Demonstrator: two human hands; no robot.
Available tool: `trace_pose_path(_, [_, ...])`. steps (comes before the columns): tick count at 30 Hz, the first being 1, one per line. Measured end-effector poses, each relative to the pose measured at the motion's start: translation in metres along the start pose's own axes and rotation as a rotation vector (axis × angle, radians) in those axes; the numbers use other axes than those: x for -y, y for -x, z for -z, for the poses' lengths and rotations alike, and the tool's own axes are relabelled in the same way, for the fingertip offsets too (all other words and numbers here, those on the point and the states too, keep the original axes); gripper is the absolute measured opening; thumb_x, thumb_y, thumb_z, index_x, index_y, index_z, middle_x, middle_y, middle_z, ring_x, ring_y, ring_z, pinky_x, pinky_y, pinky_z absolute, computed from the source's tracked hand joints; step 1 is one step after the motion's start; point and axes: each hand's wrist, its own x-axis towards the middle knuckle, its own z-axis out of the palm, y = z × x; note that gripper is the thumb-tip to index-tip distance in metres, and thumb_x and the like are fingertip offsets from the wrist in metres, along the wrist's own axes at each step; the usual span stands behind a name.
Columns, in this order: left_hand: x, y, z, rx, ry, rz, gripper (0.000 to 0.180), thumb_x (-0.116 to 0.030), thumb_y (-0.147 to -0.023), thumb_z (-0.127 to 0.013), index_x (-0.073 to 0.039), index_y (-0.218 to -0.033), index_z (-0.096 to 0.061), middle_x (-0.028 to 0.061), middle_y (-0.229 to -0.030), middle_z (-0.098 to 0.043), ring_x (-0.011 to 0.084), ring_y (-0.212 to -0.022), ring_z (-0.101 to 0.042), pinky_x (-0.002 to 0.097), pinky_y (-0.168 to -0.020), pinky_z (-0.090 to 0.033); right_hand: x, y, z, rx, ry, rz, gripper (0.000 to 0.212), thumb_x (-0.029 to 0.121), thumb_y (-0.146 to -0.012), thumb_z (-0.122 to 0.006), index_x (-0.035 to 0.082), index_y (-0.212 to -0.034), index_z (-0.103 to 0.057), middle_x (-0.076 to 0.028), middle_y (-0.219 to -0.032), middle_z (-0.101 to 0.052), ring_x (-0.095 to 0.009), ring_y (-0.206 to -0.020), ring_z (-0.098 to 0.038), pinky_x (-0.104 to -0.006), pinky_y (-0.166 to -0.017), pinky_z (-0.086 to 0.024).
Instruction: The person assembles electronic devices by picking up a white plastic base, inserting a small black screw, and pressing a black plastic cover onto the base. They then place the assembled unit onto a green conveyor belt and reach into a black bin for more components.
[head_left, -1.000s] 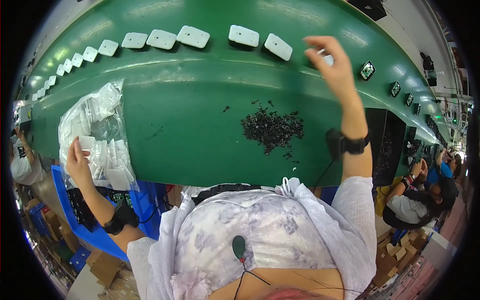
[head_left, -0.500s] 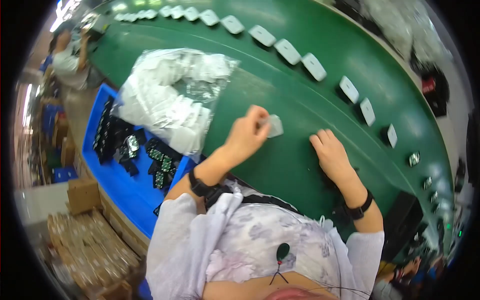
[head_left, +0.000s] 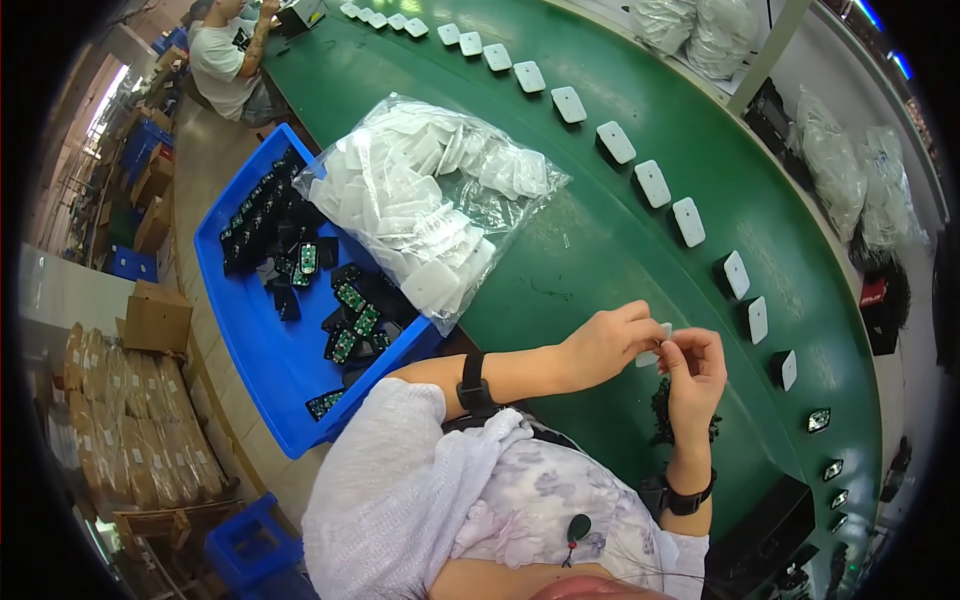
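My left hand [head_left: 612, 347] pinches a small whitish plastic cover [head_left: 648, 358] over the green work table. Close against it, my right hand [head_left: 697, 378] has its thumb and finger pressed together at the cover's edge. What those right fingertips hold is too small to make out. Beneath my right wrist lies a heap of tiny black parts [head_left: 662, 412]. To the left, a clear bag [head_left: 545, 195] full of similar white covers rests partly on the table and partly over a blue bin [head_left: 262, 385]. Black housings with green circuit boards [head_left: 352, 297] fill part of that bin.
White-topped devices [head_left: 652, 184] stand in a long curved row along the green table [head_left: 540, 290]. A black box [head_left: 765, 535] is at the near right. Another person [head_left: 225, 65] sits at the far left. Cardboard cartons [head_left: 157, 318] are stacked on the left.
My hands have come together at the cover; before, the left held it alone while the right was apart over the table. The whole view has also shifted.
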Motion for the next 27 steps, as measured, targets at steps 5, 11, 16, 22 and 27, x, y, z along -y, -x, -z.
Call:
trace_pose_path(5, [-0.009,0.000,0.002,0.009,-0.028,-0.003,0.014,-0.002,-0.083,-0.063,-0.004,-0.096,-0.063,0.0096,-0.082,-0.053,0.0264,-0.067,-0.059,0.0346,-0.059,-0.049,-0.008,0.004,0.007,-0.032,0.320,0.208,0.019,-0.002,-0.086,-0.062,0.002,-0.103,-0.056,-0.005,-0.079,-0.059,-0.011,-0.069,-0.056,-0.0234,-0.064,-0.046])
trace_pose_path(11, [-0.010,0.002,0.001,0.062,-0.094,-0.056,0.011,-0.006,-0.083,-0.064,-0.004,-0.094,-0.063,0.0092,-0.082,-0.054,0.0266,-0.067,-0.060,0.0341,-0.058,-0.049,-0.011,0.011,0.008,-0.042,0.332,0.217,0.012,0.001,-0.086,-0.064,0.000,-0.096,-0.059,-0.006,-0.080,-0.060,-0.012,-0.070,-0.057,-0.0241,-0.065,-0.046])
trace_pose_path(16, [-0.015,0.005,-0.003,0.086,-0.018,-0.040,0.011,-0.007,-0.082,-0.065,-0.003,-0.092,-0.063,0.0094,-0.082,-0.055,0.0263,-0.067,-0.060,0.0338,-0.058,-0.049,-0.006,0.022,0.021,-0.046,0.340,0.104,0.007,0.002,-0.085,-0.064,-0.001,-0.090,-0.061,-0.006,-0.079,-0.060,-0.012,-0.067,-0.055,-0.0245,-0.060,-0.044])
trace_pose_path(22, [-0.013,0.003,-0.006,0.186,-0.069,-0.065,0.019,0.000,-0.083,-0.063,-0.004,-0.102,-0.063,0.0087,-0.082,-0.056,0.0218,-0.067,-0.061,0.0312,-0.057,-0.050,0.013,0.022,0.030,0.034,0.674,0.298,0.006,0.001,-0.080,-0.065,0.001,-0.083,-0.060,-0.005,-0.072,-0.054,-0.012,-0.060,-0.051,-0.0238,-0.056,-0.040])
trace_pose_path(27, [-0.022,0.000,-0.012,0.127,0.599,0.521,0.036,0.003,-0.089,-0.055,0.003,-0.124,-0.048,0.0121,-0.095,-0.060,0.0158,-0.072,-0.063,0.0279,-0.066,-0.056,-0.006,0.029,0.029,-0.139,0.564,0.265,0.007,0.004,-0.080,-0.066,0.003,-0.081,-0.059,-0.004,-0.069,-0.054,-0.012,-0.055,-0.048,-0.0244,-0.050,-0.038])
